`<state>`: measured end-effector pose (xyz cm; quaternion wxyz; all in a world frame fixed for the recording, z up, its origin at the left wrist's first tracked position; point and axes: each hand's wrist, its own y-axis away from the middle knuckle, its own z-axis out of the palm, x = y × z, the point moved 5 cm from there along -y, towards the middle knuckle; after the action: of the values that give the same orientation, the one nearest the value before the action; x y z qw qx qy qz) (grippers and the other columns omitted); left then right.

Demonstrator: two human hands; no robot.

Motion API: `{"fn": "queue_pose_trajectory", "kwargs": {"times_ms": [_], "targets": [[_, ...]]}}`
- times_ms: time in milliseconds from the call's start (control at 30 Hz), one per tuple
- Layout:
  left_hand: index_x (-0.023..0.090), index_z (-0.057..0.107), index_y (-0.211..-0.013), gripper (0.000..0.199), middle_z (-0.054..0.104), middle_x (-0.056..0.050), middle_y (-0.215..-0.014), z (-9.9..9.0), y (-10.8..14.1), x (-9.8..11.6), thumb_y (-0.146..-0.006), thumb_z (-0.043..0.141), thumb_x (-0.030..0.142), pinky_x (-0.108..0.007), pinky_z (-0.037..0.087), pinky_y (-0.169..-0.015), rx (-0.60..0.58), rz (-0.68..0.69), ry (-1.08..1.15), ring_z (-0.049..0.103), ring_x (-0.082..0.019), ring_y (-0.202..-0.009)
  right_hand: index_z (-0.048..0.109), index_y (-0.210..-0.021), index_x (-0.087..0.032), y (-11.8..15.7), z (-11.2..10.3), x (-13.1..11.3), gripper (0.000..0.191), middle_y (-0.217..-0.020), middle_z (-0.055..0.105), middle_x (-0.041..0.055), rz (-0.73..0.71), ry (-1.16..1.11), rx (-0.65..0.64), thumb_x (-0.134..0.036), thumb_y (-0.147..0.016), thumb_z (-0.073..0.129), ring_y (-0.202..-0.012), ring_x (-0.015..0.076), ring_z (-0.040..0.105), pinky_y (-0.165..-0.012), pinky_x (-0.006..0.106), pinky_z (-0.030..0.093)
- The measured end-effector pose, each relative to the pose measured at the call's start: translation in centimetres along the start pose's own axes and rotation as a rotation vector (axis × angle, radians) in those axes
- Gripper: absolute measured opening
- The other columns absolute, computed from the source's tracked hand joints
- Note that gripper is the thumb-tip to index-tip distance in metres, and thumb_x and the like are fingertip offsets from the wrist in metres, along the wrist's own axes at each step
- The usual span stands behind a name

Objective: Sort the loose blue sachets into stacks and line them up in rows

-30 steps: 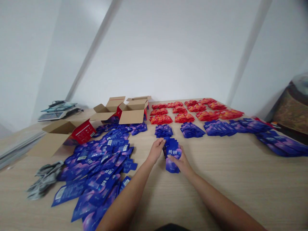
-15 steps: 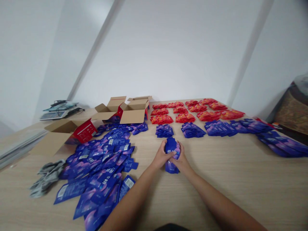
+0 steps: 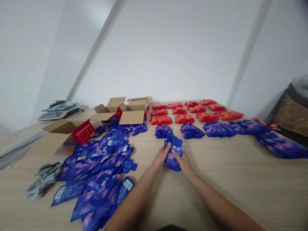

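Between my two hands is a small stack of blue-purple pouches [image 3: 174,160], fanned slightly apart at the top. My left hand [image 3: 163,155] grips its left side, thumb on the front. On the right side, my right hand [image 3: 183,162] closes round the pouches, its thumb also across the front. Just beyond them lies a fanned pile of blue pouches [image 3: 163,131], with another blue pile [image 3: 192,131] beside it. A large loose heap of blue pouches [image 3: 101,173] spreads over the table to the left of my left arm.
Rows of red pouch piles [image 3: 184,119] lie at the back. More blue piles [image 3: 281,145] reach to the right. Open cardboard boxes [image 3: 132,117] stand back left, one red-sided box [image 3: 83,133] nearer. Grey gloves [image 3: 44,179] and a scale [image 3: 54,115] are at left on the wooden table [image 3: 231,173].
The pouches in my hands have gone from one aligned stack to a spread one, their tops fanned apart. My hands have shifted slightly and the thumbs have separated.
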<state>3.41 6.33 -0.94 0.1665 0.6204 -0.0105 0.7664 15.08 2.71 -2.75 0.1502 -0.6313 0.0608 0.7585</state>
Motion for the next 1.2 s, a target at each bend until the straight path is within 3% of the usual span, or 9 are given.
{"fn": "queue_pose_trajectory", "kwargs": {"times_ms": [100,267,400,500,600,800,1033,1200], "targets": [[0.013,0.065,-0.104,0.044,0.071,-0.011,-0.096,0.2,0.9,-0.2,-0.074,0.069,0.044,-0.033,0.05,-0.082,-0.13,-0.051,0.194,0.067,-0.022,-0.082,0.06,-0.108,-0.02,-0.2,0.1,0.0,0.049,-0.106,0.069,0.0042,0.096,-0.162,-0.024,-0.053,-0.072,0.067,-0.1,0.0245,0.063,-0.09,0.039,0.048],[0.015,0.065,-0.101,0.031,0.069,-0.009,-0.106,0.3,1.9,-0.6,-0.076,0.068,0.033,-0.033,0.049,-0.09,-0.116,-0.086,0.527,0.066,-0.022,-0.095,0.063,-0.105,-0.022,-0.1,0.6,0.0,0.046,-0.108,0.07,0.0023,0.175,-0.25,-0.052,-0.051,-0.07,0.07,-0.103,0.0227,0.063,-0.09,0.035,0.049],[0.012,0.065,-0.097,0.025,0.07,-0.009,-0.097,0.2,1.8,-1.1,-0.079,0.065,0.029,-0.033,0.051,-0.087,-0.122,-0.154,0.625,0.067,-0.02,-0.087,0.065,-0.101,-0.023,0.3,0.7,0.1,0.043,-0.102,0.072,0.0024,0.276,-0.338,-0.056,-0.049,-0.068,0.072,-0.092,0.0236,0.068,-0.078,0.034,0.055],[0.014,0.064,-0.091,0.015,0.07,-0.005,-0.088,-0.6,1.2,-1.6,-0.079,0.065,0.022,-0.028,0.054,-0.079,-0.046,-0.128,0.643,0.067,-0.014,-0.074,0.066,-0.095,-0.022,0.5,0.6,0.0,0.038,-0.089,0.074,0.0023,0.327,-0.375,-0.058,-0.045,-0.066,0.075,-0.074,0.0224,0.07,-0.067,0.034,0.057],[0.016,0.062,-0.09,0.016,0.068,-0.003,-0.087,-1.2,0.8,-1.9,-0.076,0.068,0.017,-0.025,0.055,-0.076,0.013,-0.032,0.62,0.066,-0.012,-0.072,0.067,-0.092,-0.02,0.3,0.3,-0.1,0.036,-0.082,0.075,0.002,0.333,-0.416,-0.018,-0.041,-0.064,0.077,-0.066,0.0211,0.07,-0.063,0.033,0.057],[0.016,0.059,-0.091,0.022,0.068,-0.004,-0.088,-1.1,0.8,-1.9,-0.074,0.072,0.023,-0.029,0.056,-0.077,0.041,0.045,0.589,0.067,-0.015,-0.076,0.067,-0.097,-0.019,0.1,0.0,0.3,0.042,-0.089,0.075,0.0047,0.355,-0.467,0.021,-0.04,-0.063,0.078,-0.075,0.0247,0.071,-0.071,0.039,0.058],[0.018,0.059,-0.1,0.029,0.07,-0.003,-0.09,-1.5,0.8,-2.4,-0.075,0.071,0.028,-0.031,0.057,-0.076,0.184,0.062,0.555,0.067,-0.015,-0.074,0.067,-0.092,-0.018,0.0,-0.3,1.0,0.037,-0.084,0.075,0.006,0.416,-0.491,0.046,-0.04,-0.064,0.077,-0.077,0.0275,0.071,-0.069,0.041,0.058],[0.019,0.059,-0.105,0.034,0.069,-0.006,-0.101,-0.8,1.4,-2.2,-0.078,0.068,0.036,-0.031,0.055,-0.079,0.056,0.027,0.567,0.068,-0.017,-0.085,0.067,-0.089,-0.019,-0.3,-0.6,1.1,0.034,-0.08,0.075,0.0035,0.402,-0.53,0.094,-0.037,-0.063,0.078,-0.075,0.0252,0.071,-0.073,0.04,0.058]]}}
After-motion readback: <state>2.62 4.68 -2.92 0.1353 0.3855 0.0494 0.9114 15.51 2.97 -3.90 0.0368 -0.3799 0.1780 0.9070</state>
